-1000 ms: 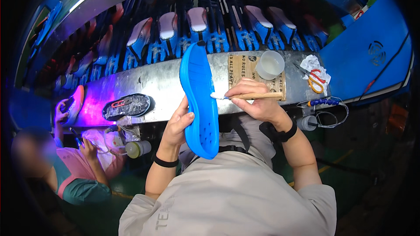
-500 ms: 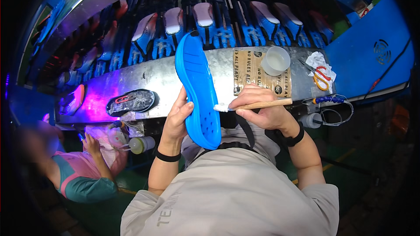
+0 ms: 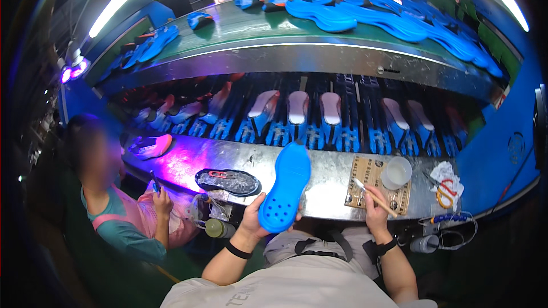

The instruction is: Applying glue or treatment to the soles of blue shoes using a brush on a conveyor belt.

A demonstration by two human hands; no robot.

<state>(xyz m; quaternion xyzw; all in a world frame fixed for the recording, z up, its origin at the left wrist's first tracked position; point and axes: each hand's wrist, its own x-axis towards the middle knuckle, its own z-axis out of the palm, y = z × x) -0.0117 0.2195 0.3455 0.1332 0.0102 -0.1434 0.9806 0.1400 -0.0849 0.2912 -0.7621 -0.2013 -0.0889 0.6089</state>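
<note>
One bright blue, long foam shoe sole (image 3: pixel 289 179) is gripped near its holed end by the fingers of the left hand (image 3: pixel 254 217), which wrap its edges; its narrower waist and other end point away, over the silver metal bench (image 3: pixel 328 191). The holed end hangs across the bench's near edge. The fingers of the right hand (image 3: pixel 377 214) are closed around one slim wooden-handled brush (image 3: pixel 381 202), white bristles aimed up and left above one brown printed cardboard sheet (image 3: pixel 358 197).

One translucent plastic cup (image 3: pixel 396 173) stands on the sheet's far right part. Right of it, near the bench's right end, lie one pair of scissors with red and orange handles (image 3: pixel 444 195) and one crumpled white paper (image 3: pixel 444 172). Left of the sole lies one black shoe upper with red laces (image 3: pixel 227 182); farther left, one pink shoe (image 3: pixel 152 146). Shiny metal stretches between sole and cardboard, leaving both hands well apart, and continues along the far edge.
</note>
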